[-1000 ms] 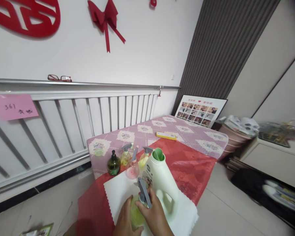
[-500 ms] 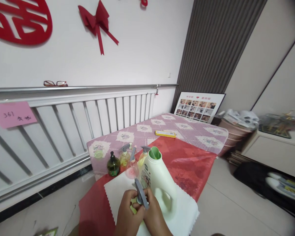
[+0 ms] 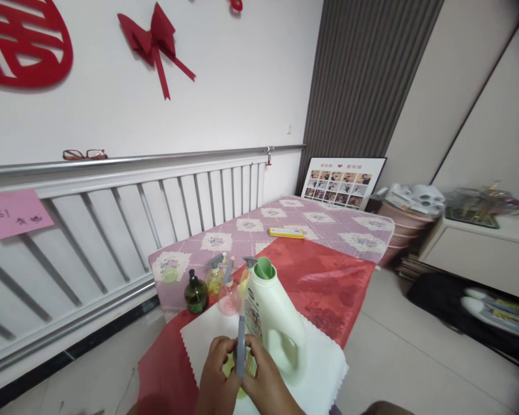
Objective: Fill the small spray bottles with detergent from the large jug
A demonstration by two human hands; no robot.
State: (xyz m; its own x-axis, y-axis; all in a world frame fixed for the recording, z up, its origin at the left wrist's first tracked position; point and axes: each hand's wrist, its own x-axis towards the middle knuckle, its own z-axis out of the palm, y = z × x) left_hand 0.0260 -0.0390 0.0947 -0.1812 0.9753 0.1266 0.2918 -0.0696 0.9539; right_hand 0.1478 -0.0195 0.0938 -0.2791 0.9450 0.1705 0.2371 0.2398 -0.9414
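I hold a grey-headed trigger spray bottle upright between both hands at the near end of the bench, my left hand and right hand closed around its neck, fingers meeting just behind the trigger head and hiding most of the yellow-green body. The bottle is over a white scallop-edged mat, which lies on a red cloth spread across a purple floral tablecloth. Just beside my right hand, a pale green jug stands on the mat, its mouth uncapped and its moulded handle toward me. Beyond my left hand stand a dark green pump bottle, a yellow-tinted spray bottle and a pink-tinted spray bottle; another grey-headed sprayer is partly hidden behind the jug. Farther off, a yellow-edged case lies flat near the red cloth's far corner.
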